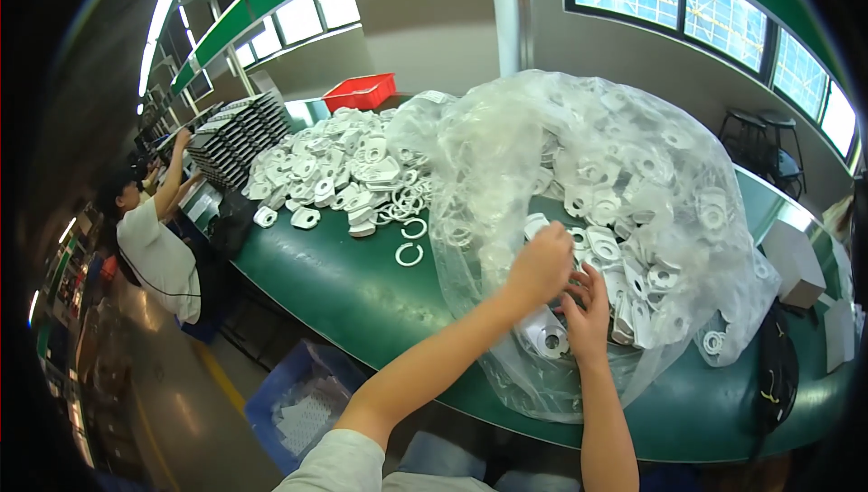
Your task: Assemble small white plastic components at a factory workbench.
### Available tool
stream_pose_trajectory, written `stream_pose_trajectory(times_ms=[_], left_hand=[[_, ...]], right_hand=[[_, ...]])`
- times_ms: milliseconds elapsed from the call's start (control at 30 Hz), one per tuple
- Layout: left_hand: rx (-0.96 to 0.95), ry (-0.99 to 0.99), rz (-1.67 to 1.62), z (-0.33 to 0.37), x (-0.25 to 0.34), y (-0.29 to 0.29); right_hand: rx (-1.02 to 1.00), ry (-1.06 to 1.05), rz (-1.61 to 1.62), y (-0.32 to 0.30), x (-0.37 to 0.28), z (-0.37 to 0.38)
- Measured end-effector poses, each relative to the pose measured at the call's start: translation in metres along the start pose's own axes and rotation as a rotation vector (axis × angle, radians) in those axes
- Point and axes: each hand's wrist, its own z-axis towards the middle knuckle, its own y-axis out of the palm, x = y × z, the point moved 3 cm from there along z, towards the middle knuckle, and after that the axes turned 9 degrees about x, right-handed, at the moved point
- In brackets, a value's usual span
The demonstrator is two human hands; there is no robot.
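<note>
A large clear plastic bag (493,311) lies spread on the green table, its mouth toward me. White plastic parts with round holes (601,243) fill it in a heap. Inside the opening, my left hand (541,268) is closed with its fingertips pressed together. One white piece shows just beyond its knuckles, and what the fingers hold is hidden. Close beside it on the right, my right hand (589,311) has its fingers bent and apart, near the heap. Below my left wrist, a white part with a round hole (550,338) lies at the bag's edge.
Loose white parts (348,166) are piled left of the bag, with white open rings (410,254) nearby. A red bin (360,91) and stacked dark trays (237,139) stand farther back. A blue bin (280,392) sits below the table edge. Another person (161,248) works at left.
</note>
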Motion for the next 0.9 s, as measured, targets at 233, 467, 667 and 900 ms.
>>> stream_pose_trajectory(times_ms=[233,467,667,900], left_hand=[[-0.168,-0.024,0.222,-0.011,-0.069,0.014],[-0.33,0.065,0.455,-0.005,-0.054,0.016],[-0.57,0.129,0.559,0.009,-0.04,0.007],[-0.016,-0.301,-0.341,-0.004,0.016,-0.03]], right_hand=[[0.04,0.03,0.013,0.0,0.008,0.003],[0.022,0.048,-0.035,-0.003,0.003,0.003],[-0.028,0.092,-0.04,-0.004,0.008,0.005],[0.042,-0.323,-0.34,0.013,-0.027,-0.01]])
